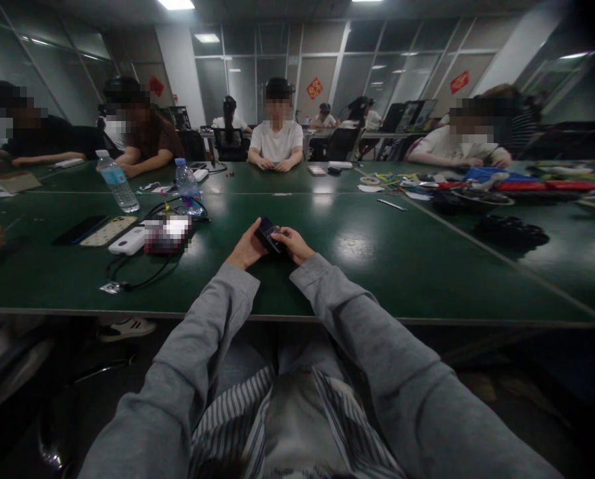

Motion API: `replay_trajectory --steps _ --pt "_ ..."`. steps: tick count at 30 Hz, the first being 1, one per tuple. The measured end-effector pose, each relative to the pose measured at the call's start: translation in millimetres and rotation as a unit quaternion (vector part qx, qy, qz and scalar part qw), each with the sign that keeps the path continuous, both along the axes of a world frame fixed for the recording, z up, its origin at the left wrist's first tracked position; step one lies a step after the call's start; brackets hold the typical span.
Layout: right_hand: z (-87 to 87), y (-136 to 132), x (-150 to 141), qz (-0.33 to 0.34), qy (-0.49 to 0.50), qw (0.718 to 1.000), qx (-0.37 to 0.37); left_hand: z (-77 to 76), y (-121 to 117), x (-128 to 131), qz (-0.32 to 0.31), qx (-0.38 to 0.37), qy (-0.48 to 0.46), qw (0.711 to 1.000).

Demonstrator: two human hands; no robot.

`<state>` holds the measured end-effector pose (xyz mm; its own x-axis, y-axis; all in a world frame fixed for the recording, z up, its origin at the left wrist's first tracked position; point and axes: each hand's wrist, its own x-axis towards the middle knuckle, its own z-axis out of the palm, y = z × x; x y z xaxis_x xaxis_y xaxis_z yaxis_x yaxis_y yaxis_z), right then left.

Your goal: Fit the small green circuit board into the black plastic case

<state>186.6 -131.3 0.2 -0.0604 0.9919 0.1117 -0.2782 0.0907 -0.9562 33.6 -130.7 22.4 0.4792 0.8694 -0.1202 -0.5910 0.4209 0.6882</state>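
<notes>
Both hands are on a small black handheld device (271, 234) with a dark face, tilted just above or on the green table (377, 279). My left hand (248, 247) is closed around its left side. My right hand (295, 245) grips the right side, its thumb lying across the front near the lower half. Fingers behind the device are hidden. Whether its face carries keys or a screen is too small to tell for certain.
Left of my hands are a white power bank (129, 241), a phone with a blurred screen (167, 234), cables, a patterned phone (110, 231) and two water bottles (118, 181) (185, 183). A black bundle (510, 233) lies right. Several people sit around the table.
</notes>
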Motion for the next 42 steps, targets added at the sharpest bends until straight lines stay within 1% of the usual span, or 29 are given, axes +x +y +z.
replay_trajectory --steps 10,15,21,29,32,34,36,37,40,42 --pt "0.6 -0.7 -1.3 0.001 0.009 1.0 0.007 -6.6 4.3 1.0 -0.01 0.04 0.009 0.999" --pt "-3.0 2.6 -1.1 -0.013 -0.006 1.0 -0.006 -7.4 4.8 1.0 0.006 0.02 0.012 1.0" --pt "-5.3 4.9 -0.8 0.006 -0.027 1.0 -0.007 -7.6 4.5 -0.2 0.005 0.03 0.028 0.999" --pt "-8.1 7.1 -3.5 0.002 -0.039 0.999 0.013 -7.7 4.1 -0.4 0.002 0.023 0.022 0.999" --pt "-11.3 9.5 -5.1 -0.007 -0.063 0.998 0.018 -6.2 2.5 -0.5 0.011 0.008 0.025 1.0" --pt "-14.1 10.6 -5.4 -0.019 -0.102 0.994 0.031 -5.5 1.9 -1.1 0.024 -0.003 0.03 0.999" --pt "-16.7 10.3 -4.7 -0.048 -0.171 0.982 0.066 -5.6 2.4 -1.9 0.039 -0.014 0.035 0.999" --pt "-17.7 9.6 -4.0 -0.07 -0.211 0.971 0.091 -6.1 3.3 -2.3 0.044 -0.019 0.036 0.998" --pt "-19.2 5.7 -2.4 -0.126 -0.327 0.921 0.17 -8.4 7.1 -3.2 0.052 -0.031 0.038 0.997" --pt "-19.4 3.4 -2.6 -0.14 -0.385 0.886 0.217 -9.2 9.4 -3.3 0.047 -0.033 0.032 0.998"
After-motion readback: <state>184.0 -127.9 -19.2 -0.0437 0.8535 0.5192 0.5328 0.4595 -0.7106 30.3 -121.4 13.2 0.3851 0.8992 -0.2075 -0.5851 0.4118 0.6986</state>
